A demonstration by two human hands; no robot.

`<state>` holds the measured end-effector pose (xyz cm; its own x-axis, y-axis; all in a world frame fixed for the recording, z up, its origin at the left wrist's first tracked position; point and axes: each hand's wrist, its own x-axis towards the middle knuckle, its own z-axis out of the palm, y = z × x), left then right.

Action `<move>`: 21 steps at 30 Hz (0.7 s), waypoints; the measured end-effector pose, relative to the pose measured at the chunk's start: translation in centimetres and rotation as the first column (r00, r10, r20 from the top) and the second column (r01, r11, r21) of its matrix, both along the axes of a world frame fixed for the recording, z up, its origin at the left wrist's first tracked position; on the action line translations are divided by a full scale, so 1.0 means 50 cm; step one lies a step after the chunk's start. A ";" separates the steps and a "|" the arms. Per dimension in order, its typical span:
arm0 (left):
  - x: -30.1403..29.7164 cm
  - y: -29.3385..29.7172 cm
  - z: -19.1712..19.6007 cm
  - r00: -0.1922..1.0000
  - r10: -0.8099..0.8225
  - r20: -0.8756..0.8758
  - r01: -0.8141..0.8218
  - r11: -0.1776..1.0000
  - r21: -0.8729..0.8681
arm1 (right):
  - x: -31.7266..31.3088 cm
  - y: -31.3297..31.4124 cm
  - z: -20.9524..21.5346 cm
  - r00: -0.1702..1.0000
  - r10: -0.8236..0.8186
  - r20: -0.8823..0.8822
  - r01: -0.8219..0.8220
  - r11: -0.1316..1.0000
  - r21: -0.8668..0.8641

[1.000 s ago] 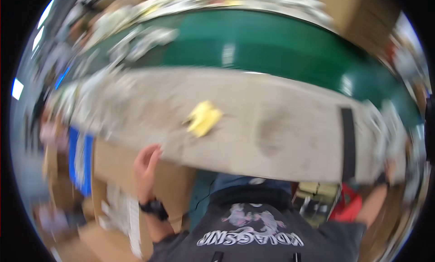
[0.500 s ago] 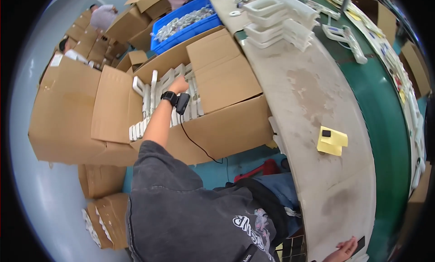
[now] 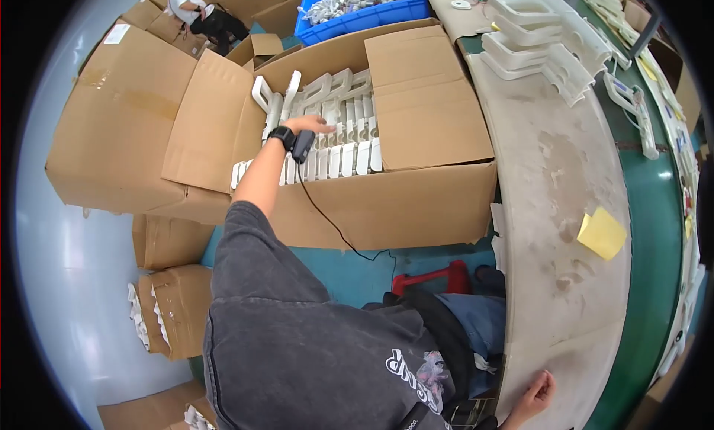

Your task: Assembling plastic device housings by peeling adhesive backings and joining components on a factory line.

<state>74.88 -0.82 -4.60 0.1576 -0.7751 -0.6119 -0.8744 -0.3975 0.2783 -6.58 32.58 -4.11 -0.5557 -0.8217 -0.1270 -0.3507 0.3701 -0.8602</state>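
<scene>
My left hand [image 3: 311,125] reaches over the open cardboard box [image 3: 387,207], fingers stretched to the right and apart, with nothing seen in them. A black band and a small black device with a cable sit on that wrist. Beneath the hand, white plastic handle-shaped housings [image 3: 327,84] stand packed in rows, with loop-shaped ends at the back. Part of the row is hidden by my hand and forearm. My right hand [image 3: 537,393] rests at the near end of the long grey worktable [image 3: 550,311], its fingers loosely curled in, and I see nothing in it.
White housings [image 3: 524,28] are stacked at the table's far end. A yellow paper [image 3: 602,233] lies on its right edge. Behind the box stands a blue crate [image 3: 357,24] of small wrapped parts. A red stool [image 3: 454,276] is below; a person [image 3: 197,17] is far left.
My view has shifted, so the box appears higher and farther right. My left hand's fingers have spread out over the housings. The black pieces by my right hand and on the yellow paper no longer show.
</scene>
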 end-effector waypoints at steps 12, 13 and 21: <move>0.186 -0.175 -0.159 0.875 0.276 0.397 -0.315 0.948 0.036 | 0.067 -0.026 0.049 0.874 -0.008 -0.485 0.019 1.000 0.018; 0.173 -0.195 -0.186 0.883 0.260 0.390 -0.300 0.953 0.044 | 0.072 -0.028 0.052 0.862 -0.017 -0.506 0.042 0.998 0.038; 0.128 -0.192 -0.251 0.601 0.330 0.727 -0.354 0.926 -0.128 | 0.078 -0.030 0.045 0.830 -0.015 -0.557 0.055 0.997 0.055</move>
<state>81.28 -10.44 -17.15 0.8074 -0.5557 -0.1982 -0.5845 -0.7074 -0.3974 -2.70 31.07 -1.86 -0.5770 -0.8011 0.1591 -0.7480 0.4401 -0.4968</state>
